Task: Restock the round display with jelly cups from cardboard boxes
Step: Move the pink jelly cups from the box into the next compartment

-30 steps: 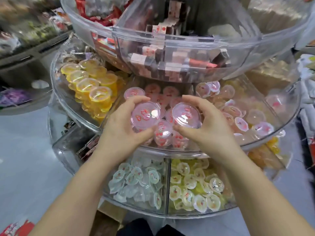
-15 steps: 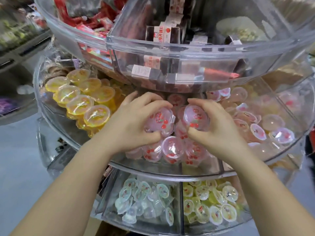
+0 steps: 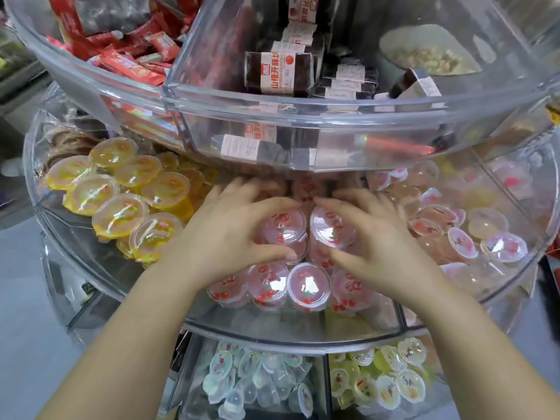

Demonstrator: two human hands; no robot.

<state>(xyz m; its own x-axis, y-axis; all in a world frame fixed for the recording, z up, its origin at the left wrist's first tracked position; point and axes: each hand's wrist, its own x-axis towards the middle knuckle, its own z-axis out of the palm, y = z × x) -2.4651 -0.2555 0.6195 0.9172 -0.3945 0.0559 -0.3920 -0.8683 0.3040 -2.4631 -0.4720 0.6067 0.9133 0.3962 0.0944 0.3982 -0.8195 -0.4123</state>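
Observation:
My left hand grips a pink cherry jelly cup from its left side, low over the pile in the middle tier of the clear round display. My right hand grips a second pink cherry jelly cup from its right side. The two cups sit side by side, touching, on top of other pink cups. A row of pink cups lies in front of them near the tier's rim. No cardboard box is in view.
Yellow jelly cups fill the compartment to the left, pale pink and white cups the one to the right. The upper tier with wrapped snacks overhangs just above my fingers. The lower tier holds small clear cups and yellow cups.
Both hands moved forward and down into the middle tier, carrying the two pink cups from above the rim onto the pile. The view closed in on the display.

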